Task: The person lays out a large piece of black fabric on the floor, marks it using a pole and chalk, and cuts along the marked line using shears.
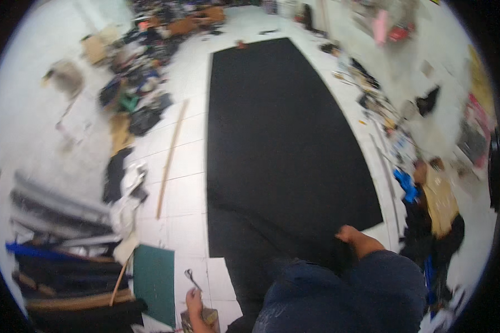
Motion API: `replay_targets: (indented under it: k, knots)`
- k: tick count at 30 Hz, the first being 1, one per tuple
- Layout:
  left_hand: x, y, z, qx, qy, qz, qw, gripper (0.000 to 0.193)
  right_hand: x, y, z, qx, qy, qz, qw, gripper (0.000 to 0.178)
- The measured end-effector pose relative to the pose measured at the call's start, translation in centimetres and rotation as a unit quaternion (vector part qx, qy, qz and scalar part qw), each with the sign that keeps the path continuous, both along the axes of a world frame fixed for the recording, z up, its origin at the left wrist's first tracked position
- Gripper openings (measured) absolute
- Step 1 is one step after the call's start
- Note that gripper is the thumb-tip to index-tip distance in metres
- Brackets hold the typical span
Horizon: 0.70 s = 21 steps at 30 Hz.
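Note:
A long sheet of black fabric lies over the white tiled floor and runs up to my body at the bottom. My right hand is closed on the sheet near its right near corner, and creases run through the cloth to the left of it. At the lower left my left hand is closed, apart from the fabric. A pair of scissors shows at its fingers, loops pointing away from me; the grip is partly hidden by blur. A small brown object sits at the sheet's far edge.
A wooden stick lies left of the fabric. Nearer are a green board, a small box and stacked dark rolls. Piled scraps line the left wall; clutter with a blue bag lines the right.

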<state>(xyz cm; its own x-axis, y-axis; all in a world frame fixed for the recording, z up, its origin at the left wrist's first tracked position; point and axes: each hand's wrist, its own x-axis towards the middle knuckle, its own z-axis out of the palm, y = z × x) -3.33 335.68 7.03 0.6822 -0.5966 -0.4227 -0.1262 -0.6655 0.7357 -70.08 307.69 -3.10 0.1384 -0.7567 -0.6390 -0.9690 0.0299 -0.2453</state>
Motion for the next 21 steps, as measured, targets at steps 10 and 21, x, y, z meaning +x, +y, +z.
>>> replay_targets:
  k: [10,21]
  knots:
    - [10.8,5.8,-1.4,0.236,0.132,-0.132,0.954,0.032,33.4,-1.0,6.7,0.109,-0.206,-0.147,0.961,0.05]
    - [36.6,-6.0,-0.8,0.222,0.004,-0.283,0.933,0.025,31.2,19.5,6.6,-0.043,-0.096,-0.539,0.836,0.042]
